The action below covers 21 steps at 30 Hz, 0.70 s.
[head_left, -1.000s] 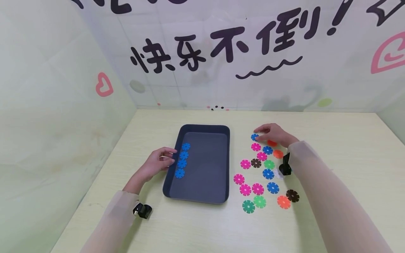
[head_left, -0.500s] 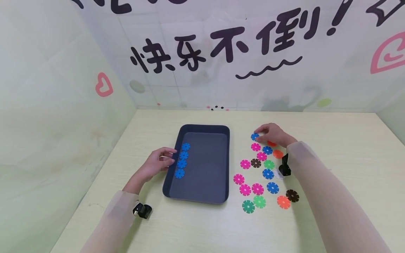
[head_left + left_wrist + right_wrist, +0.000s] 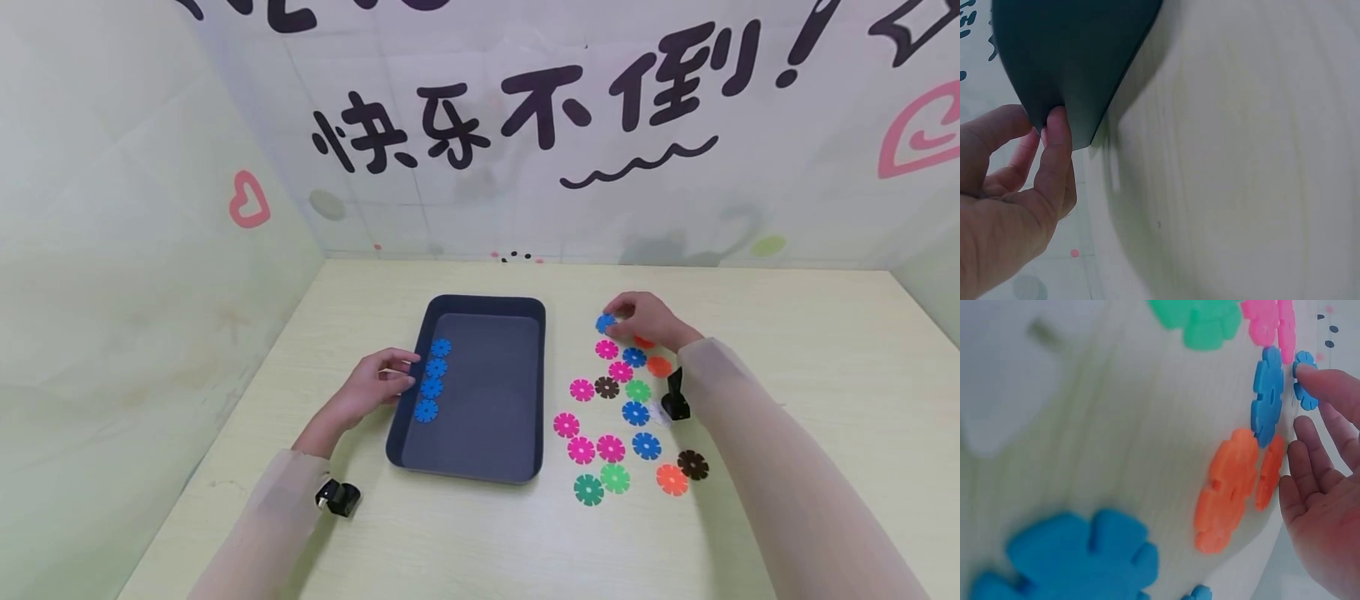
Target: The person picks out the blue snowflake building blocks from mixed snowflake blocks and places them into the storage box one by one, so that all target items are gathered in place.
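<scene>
Several blue snowflake discs (image 3: 432,388) lie in a column along the left side of the dark grey tray (image 3: 487,467). My left hand (image 3: 372,387) is at the tray's left rim; in the left wrist view, its thumb and fingers pinch the tray's edge (image 3: 1072,69). Right of the tray, my right hand (image 3: 647,318) pinches another blue snowflake disc (image 3: 604,323) at the far end of the loose pieces. In the right wrist view this blue disc (image 3: 1304,381) is between thumb and finger, partly covered by the thumb, the other fingers loosely bent.
Loose snowflake discs are spread right of the tray: pink (image 3: 582,390), blue (image 3: 647,446), orange (image 3: 672,480), brown (image 3: 693,465), light green (image 3: 616,478) and dark green (image 3: 588,490). An orange disc (image 3: 643,342) is partly under the right hand. A printed backdrop (image 3: 480,208) stands behind the table.
The right hand's fingers have drawn slightly closer together on the blue disc, which has shifted very little. My left hand and the tray stay where they were.
</scene>
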Motion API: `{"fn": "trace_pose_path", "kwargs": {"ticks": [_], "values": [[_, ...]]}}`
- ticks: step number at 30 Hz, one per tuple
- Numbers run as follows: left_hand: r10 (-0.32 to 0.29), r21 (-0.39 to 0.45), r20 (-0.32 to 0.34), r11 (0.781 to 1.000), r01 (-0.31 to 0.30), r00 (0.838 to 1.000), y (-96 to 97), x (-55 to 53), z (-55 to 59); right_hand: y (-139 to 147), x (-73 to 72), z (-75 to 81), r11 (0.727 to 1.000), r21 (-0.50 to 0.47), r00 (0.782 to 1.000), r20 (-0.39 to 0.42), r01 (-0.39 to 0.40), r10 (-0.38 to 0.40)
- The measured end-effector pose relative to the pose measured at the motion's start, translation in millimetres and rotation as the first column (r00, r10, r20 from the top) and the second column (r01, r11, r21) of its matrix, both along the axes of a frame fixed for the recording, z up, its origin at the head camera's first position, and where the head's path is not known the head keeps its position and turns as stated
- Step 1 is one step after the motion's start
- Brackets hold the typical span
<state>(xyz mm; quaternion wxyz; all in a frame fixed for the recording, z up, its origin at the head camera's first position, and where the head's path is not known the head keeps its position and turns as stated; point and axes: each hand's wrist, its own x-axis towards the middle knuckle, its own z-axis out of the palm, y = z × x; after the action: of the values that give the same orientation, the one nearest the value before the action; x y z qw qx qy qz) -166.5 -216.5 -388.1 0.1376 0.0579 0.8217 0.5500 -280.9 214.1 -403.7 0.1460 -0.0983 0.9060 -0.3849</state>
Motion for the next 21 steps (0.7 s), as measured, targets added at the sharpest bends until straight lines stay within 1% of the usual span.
{"fn": "trace_pose_path", "kwargs": {"ticks": [7,15,21], "values": [[0.030,-0.025,0.047,0.999,-0.029,0.998,1.3,-3.0,-1.2,-3.4,0.1,1.5,1.000,-0.023,1.000,0.005,0.013,-0.013],[0.033,-0.010,0.053,0.999,-0.032,0.998,2.6,-1.2,1.5,-8.6,0.6,5.3,0.999,-0.040,0.999,0.011,0.030,-0.030],[0.035,-0.005,0.055,0.999,-0.035,0.998,0.7,-1.8,-1.6,-12.4,-1.6,7.1,0.998,-0.052,1.000,-0.005,0.022,-0.022]]}}
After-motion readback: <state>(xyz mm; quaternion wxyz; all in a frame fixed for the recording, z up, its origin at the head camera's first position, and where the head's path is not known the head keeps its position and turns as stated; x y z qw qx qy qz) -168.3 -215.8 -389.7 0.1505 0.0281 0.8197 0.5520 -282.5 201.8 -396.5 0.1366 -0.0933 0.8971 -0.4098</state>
